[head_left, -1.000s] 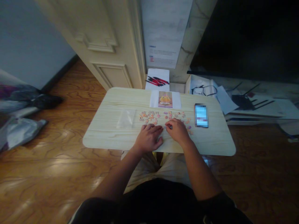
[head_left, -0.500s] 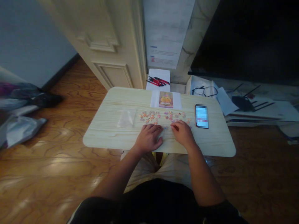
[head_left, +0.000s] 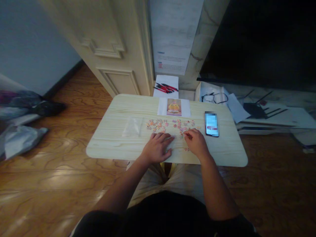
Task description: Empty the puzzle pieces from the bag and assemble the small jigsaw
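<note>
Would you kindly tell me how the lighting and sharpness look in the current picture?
Head view: dim light, glare on the wooden floor; head view: bags at far left smeared; head view: puzzle pieces near the left hand too soft to make out their prints; head view: screen of the phone bright but pixelated.

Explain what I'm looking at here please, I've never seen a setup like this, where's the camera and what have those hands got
There's no machine here, just a person's two bare hands. One camera, worn on their head, looks forward and down, so their arms reach up from the bottom. On the pale table lie small jigsaw-like pieces, a clear plastic bag, a sheet with a printed picture and a lit phone. The left hand is spread on the tabletop. The right hand has its fingertips together beside some pieces; whether it holds one is too small to tell.
</note>
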Action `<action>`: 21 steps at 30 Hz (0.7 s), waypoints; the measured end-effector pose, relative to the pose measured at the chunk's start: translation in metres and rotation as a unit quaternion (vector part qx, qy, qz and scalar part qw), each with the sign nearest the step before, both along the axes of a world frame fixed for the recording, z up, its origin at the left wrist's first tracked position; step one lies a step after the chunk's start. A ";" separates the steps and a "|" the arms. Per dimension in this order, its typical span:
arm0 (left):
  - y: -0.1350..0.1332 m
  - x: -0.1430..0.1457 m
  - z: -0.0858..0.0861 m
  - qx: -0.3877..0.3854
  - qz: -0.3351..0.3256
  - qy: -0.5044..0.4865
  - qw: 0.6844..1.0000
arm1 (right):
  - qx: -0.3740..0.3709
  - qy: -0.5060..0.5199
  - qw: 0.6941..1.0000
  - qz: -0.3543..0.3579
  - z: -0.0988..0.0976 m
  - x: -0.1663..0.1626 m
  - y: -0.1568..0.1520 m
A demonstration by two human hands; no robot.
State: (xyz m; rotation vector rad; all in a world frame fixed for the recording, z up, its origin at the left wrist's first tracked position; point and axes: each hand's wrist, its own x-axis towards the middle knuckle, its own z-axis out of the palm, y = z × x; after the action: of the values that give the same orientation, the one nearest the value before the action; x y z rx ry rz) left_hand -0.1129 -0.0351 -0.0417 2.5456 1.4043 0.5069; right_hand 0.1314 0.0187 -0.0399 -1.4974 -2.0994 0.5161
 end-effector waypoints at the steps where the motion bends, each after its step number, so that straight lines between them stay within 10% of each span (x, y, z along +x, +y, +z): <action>1: 0.000 0.000 0.000 -0.001 -0.002 0.002 1.000 | 0.001 0.002 1.000 -0.007 0.000 0.003 0.000; 21: -0.002 -0.004 -0.005 0.012 -0.013 -0.025 1.000 | 0.037 0.053 0.996 -0.067 -0.003 0.029 0.001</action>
State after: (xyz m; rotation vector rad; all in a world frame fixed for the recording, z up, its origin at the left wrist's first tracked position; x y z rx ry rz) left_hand -0.1168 -0.0370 -0.0471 2.5476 1.3541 0.5836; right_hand 0.1606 0.0199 -0.0429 -1.5213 -1.9015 0.4518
